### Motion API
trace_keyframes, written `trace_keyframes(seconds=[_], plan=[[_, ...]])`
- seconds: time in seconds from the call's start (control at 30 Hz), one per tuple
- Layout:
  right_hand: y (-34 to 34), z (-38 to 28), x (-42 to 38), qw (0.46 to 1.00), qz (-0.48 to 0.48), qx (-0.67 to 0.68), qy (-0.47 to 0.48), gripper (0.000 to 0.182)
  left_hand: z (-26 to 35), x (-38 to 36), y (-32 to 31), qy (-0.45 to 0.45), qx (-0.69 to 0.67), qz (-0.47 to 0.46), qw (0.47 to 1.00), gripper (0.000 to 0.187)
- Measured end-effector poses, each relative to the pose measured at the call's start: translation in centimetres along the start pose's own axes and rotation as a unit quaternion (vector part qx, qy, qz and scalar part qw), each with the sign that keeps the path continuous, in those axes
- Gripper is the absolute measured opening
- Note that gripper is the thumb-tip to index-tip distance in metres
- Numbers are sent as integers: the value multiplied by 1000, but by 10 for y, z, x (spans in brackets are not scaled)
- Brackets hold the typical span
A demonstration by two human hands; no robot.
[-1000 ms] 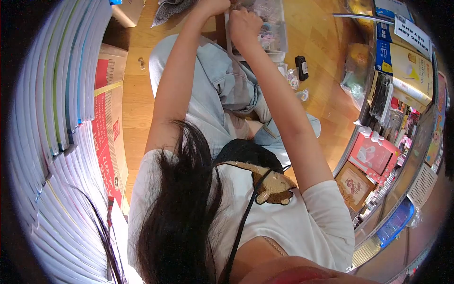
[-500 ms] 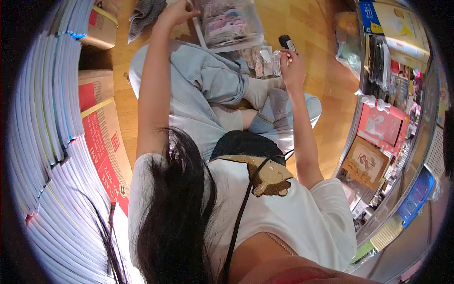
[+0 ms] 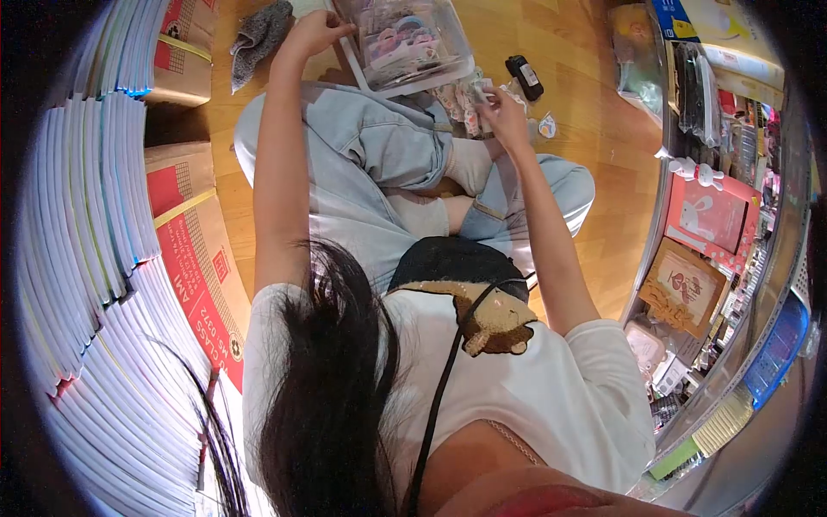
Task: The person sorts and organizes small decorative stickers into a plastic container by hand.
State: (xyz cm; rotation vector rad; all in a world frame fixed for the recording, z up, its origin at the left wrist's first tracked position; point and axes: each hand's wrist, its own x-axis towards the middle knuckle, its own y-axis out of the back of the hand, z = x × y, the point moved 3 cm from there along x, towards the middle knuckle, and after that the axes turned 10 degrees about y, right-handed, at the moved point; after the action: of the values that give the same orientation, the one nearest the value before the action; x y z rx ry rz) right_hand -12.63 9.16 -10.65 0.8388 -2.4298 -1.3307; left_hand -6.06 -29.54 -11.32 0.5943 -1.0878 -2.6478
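Observation:
My left hand is at the left rim of a clear plastic box, its fingers bent and closed on the edge. Inside the box lie a pink-and-white bundle and a light blue ring-shaped item. Just below the box's right corner, my right hand pinches a small clear packet, partly hidden by the fingers. Patterned packets lie on the floor beside it. A black device rests to the right of this hand, and a small round clear-and-white item lies below the device.
My crossed legs in light jeans lie below the box. At left stand stacked papers and red-and-brown cartons. A grey cloth lies at the upper left. A shelf with a pink rabbit box runs along the right.
My right hand has moved left, away from the black device and onto the packets. The round item beside it now shows. My left hand stays at the box's edge.

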Motion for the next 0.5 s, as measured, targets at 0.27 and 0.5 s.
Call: trace_keyframes(seconds=[0.27,0.5], plan=[[38,-41,-6,933,23,352,-69,33,-56,38,-36,-66,-130,-22,989,43],[55,-139,33,959,12,281,16,29,-31,22,-25,23,0,61,998,43]])
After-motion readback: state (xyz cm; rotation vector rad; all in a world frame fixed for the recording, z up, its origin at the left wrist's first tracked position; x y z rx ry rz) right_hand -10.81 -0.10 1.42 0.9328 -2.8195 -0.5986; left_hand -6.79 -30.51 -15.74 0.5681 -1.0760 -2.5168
